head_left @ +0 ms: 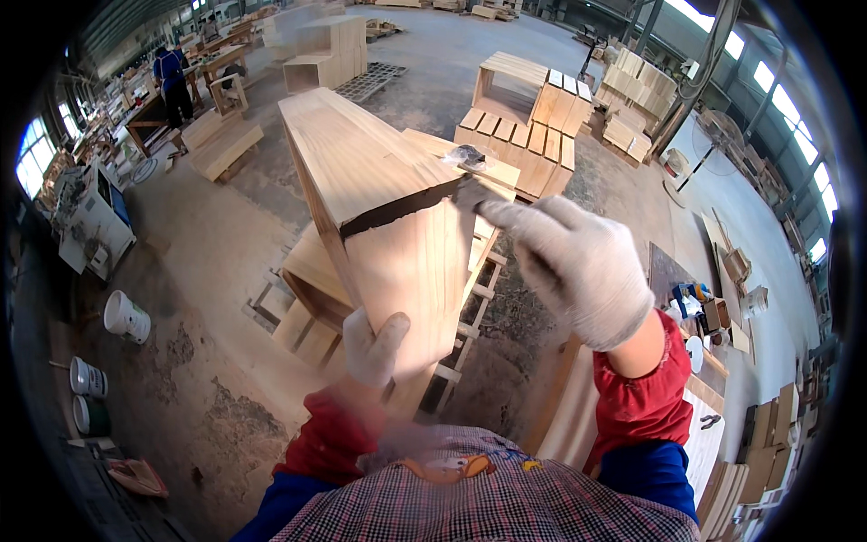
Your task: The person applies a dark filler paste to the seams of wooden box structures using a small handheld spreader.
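Nearest me, at 6 o'clock, is the checked cloth apron (424, 506). At 7 o'clock the left hand (372, 345), in a pale knit glove, is clamped on the lower part of the wooden box (411, 280), its thumb pressed to the near face. At 3 o'clock the right hand (578, 266), gloved too, has its fingers curled; at its fingertips is a small dark piece (468, 194), so blurred that I cannot tell whether it is gripped.

The box stands just off centre toward 11 o'clock, a dark strip (397, 210) running along the edge between two faces. I'd want the left hold firm and clear of that strip, and the right hand's pressure light and even along it, to spare the corner. The faces look flat, smooth and pale, with fine grain; the strip is matt and uneven in width.

Farther out, I see a round white bucket (126, 316) at 9 o'clock, angular stacked boxes (542, 167) at 1 o'clock and a co-worker (170, 77) in blue at 10 o'clock.
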